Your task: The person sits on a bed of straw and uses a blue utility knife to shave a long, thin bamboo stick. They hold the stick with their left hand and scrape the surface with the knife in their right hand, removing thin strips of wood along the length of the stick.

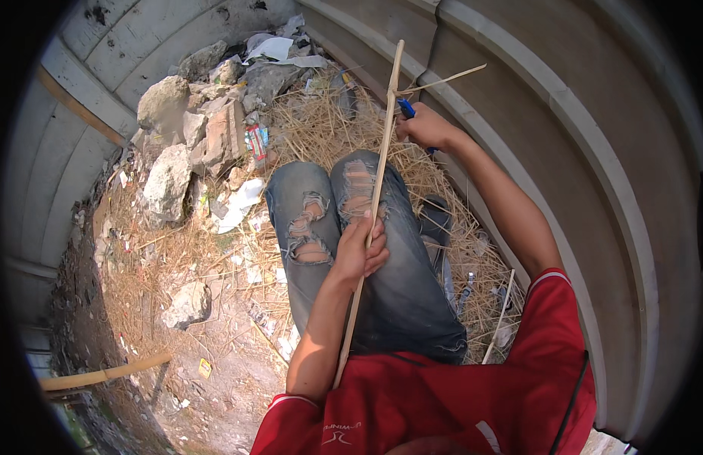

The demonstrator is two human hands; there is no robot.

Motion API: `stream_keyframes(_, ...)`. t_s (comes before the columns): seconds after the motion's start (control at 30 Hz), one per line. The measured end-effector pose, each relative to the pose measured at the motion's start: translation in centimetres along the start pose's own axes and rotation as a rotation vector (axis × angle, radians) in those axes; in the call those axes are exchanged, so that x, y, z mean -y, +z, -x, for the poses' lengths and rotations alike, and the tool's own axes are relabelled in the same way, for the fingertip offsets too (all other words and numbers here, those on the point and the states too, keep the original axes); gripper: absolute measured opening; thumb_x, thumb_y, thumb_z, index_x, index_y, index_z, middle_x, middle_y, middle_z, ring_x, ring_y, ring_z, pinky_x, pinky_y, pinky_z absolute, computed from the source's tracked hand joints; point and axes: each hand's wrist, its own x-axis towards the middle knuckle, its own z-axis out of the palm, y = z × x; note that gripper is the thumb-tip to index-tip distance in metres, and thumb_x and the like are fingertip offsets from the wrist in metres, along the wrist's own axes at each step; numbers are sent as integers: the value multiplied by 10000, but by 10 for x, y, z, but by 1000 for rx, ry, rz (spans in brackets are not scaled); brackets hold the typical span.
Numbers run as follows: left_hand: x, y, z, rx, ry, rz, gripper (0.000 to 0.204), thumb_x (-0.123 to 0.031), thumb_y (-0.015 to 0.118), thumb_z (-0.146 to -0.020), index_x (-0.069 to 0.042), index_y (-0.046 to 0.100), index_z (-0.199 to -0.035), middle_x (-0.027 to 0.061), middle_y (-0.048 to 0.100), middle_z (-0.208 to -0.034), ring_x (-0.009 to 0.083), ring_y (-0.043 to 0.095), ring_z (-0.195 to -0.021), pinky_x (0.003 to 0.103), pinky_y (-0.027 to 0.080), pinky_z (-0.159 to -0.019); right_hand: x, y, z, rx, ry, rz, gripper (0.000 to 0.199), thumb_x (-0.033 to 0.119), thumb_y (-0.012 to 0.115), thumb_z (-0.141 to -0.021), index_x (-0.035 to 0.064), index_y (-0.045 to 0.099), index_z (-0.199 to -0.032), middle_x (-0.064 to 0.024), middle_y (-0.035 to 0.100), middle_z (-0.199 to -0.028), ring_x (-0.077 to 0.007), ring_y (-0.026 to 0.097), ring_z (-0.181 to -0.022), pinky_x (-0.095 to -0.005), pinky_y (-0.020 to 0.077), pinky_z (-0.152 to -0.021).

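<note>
Seated on a ledge, knees in torn blue jeans [344, 227], red shirt [442, 402] at the bottom edge. Left hand [359, 249] curled shut around a long thin bamboo stick [375, 199], fingers [375, 258] wrapped over its middle part, thumb up along the shaft. Stick running steeply from beside the left elbow up across the lap to well past the knees, tilted slightly rightward at the top. Right hand [426, 127] closed on a blue-handled knife [407, 108], fist tight, blade end pressed against the stick near its upper part. A thin peeled sliver [442, 79] springing off to the right from the cut point, still joined to the stick. How far the blade bites in: cannot tell, too small.

No containers anywhere in sight. Dry straw [313, 129] spread under the feet, a dark sandal [436, 216] beside the right leg. Heap of broken stones and rubble [177, 144] to the left, with paper scraps [241, 201] mixed in. Another bamboo length [105, 374] lying low left, well apart from both hands. Grey concrete wall [564, 136] curving along the right.
</note>
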Motion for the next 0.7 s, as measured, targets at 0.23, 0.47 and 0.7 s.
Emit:
stream_keyframes(0.23,0,-7,2,47,-46,160,398,-453,383,-1080,-133,442,-852,-53,291,-510,66,250,-357,224,191,-325,26,-13,52,-399,-342,193,199,166,759,-772,50,686,-916,-63,574,-651,-161,612,-611,-346,483,-589)
stream_keyframes(0.47,-3,6,1,-16,-24,-54,443,-486,359,-1081,-123,415,-834,-45,286,-501,68,249,-352,228,199,-316,31,-25,28,-553,-838,476,256,257,774,-867,99,722,-1061,-54,687,-824,-174,664,-766,-335,518,-713)
stream_keyframes(0.7,-1,-6,-1,76,-47,28,432,-470,358,-1082,-122,418,-833,-45,290,-495,63,252,-350,222,200,-309,28,-25,-9,-346,-592,-329,258,311,693,-956,55,725,-941,-46,711,-832,-150,679,-832,-306,488,-616)
